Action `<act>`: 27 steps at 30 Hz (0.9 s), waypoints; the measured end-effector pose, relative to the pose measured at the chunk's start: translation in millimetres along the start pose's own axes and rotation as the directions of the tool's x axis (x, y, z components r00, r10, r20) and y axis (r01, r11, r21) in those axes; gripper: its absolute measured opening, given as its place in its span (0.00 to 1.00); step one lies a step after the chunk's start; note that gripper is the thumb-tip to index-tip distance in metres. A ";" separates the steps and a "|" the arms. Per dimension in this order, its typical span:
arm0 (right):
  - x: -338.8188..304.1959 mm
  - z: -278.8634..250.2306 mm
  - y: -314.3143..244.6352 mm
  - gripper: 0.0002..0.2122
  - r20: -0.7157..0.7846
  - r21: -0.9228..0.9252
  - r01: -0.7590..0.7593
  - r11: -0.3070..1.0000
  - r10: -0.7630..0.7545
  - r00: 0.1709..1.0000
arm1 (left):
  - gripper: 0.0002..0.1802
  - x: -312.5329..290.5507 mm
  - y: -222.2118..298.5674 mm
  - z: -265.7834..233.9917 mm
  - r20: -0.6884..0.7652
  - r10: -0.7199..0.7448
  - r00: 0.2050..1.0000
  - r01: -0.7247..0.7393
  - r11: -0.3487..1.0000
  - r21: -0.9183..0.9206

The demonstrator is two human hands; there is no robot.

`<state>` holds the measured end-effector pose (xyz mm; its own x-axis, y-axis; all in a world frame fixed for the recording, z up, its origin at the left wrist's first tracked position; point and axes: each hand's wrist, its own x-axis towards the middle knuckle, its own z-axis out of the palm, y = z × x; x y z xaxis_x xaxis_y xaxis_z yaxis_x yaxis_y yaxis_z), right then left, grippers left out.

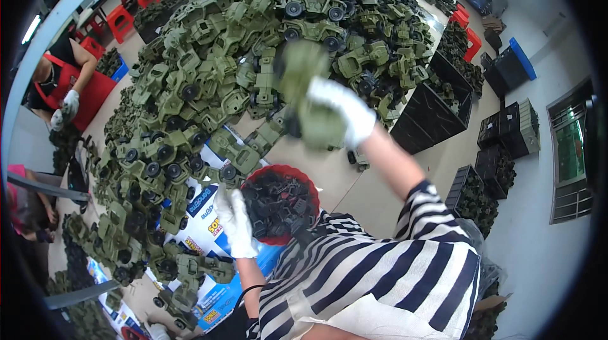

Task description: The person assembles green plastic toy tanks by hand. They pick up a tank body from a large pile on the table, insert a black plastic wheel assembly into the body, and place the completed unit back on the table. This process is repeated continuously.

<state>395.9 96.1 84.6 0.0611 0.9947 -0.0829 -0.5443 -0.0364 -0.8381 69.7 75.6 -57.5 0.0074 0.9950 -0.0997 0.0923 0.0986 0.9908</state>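
My right hand (345,110), in a white glove, is raised over the table and closed on an olive-green toy jeep (310,96), which is smeared by motion. My left hand (235,223), also gloved in white, has its fingers stretched out and apart, with nothing visible in them. It lies beside a round red basket (315,195) holding small black plastic parts (278,204). Past both hands rises a big heap of green toy jeep bodies (215,55), some of them fitted with black wheels.
Printed blue and white cardboard (206,223) lies under jeeps to the left. A black crate (437,112) stands right of the heap, with more crates (506,128) along the wall. Metal frame bars (47,191) cross the left side. A co-worker in a red apron (92,89) handles parts there.
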 end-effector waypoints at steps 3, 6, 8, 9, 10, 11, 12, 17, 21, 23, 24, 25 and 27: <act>77.4 7.5 -139.0 0.20 -0.141 0.109 0.339 0.934 -0.323 0.936 | 0.25 -0.4 -2.3 -26.5 -0.108 -0.105 0.989 0.090 0.987 -0.131; 138.7 -79.9 -248.2 0.34 -0.142 0.272 0.480 0.834 -0.459 0.877 | 0.24 -8.2 -3.4 -42.1 -0.117 -0.089 0.989 0.075 0.990 -0.121; 149.9 -95.3 -229.6 0.34 -0.337 -0.149 0.576 0.804 -0.588 0.735 | 0.21 -18.5 -23.3 -71.7 -0.283 0.135 0.949 -0.092 0.983 0.160; 144.4 -86.6 -213.6 0.15 -0.437 -0.137 0.546 0.827 -0.545 0.716 | 0.20 -25.0 -30.1 -85.4 -0.377 0.279 0.883 -0.136 0.922 0.362; 134.1 -52.6 -164.3 0.11 -0.363 -0.220 0.542 0.811 -0.584 0.726 | 0.20 -39.0 -31.1 -104.7 -0.450 0.438 0.778 -0.118 0.806 0.580; 117.7 -56.8 -127.5 0.06 -0.072 -0.281 0.545 0.790 -0.583 0.809 | 0.20 -48.2 -19.8 -118.2 -0.412 0.483 0.773 0.029 0.621 0.783; 99.4 -37.5 -85.8 0.07 0.192 -0.673 0.568 0.473 -0.631 0.752 | 0.29 -61.0 -40.5 -143.2 -0.429 0.457 0.779 0.175 0.498 0.850; 13.3 -11.9 108.9 0.17 0.269 -0.869 0.234 0.436 0.019 0.963 | 0.56 -81.8 -95.0 -150.5 -0.661 0.088 0.746 0.550 0.478 0.685; -18.1 10.1 161.4 0.17 0.271 -0.955 0.224 0.196 0.263 0.926 | 0.48 -76.6 -113.3 -132.0 -0.383 0.068 0.921 0.209 0.744 0.635; -20.1 1.8 186.7 0.17 0.451 -0.881 0.425 0.209 0.094 0.888 | 0.49 -71.8 -127.3 -116.9 -0.279 0.038 0.960 0.126 0.828 0.546; -20.2 -11.5 201.8 0.17 0.550 -0.820 0.544 0.180 -0.017 0.835 | 0.50 -67.3 -136.3 -110.0 -0.228 0.064 0.972 0.058 0.870 0.489; -24.8 19.4 172.8 0.17 0.322 -0.935 0.293 0.199 0.135 0.937 | 0.51 -60.1 -109.7 -104.8 -0.198 -0.122 0.972 0.190 0.910 0.368; -27.3 15.1 177.9 0.16 0.298 -0.938 0.275 0.211 0.090 0.950 | 0.51 -53.1 -112.9 -114.5 -0.133 -0.159 0.978 0.191 0.942 0.276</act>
<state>284.7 63.9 -54.1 -0.2407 0.9706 0.0068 0.6865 0.1752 -0.7057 -55.2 13.6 -153.6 -0.1404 0.9598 -0.2430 0.3635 0.2783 0.8891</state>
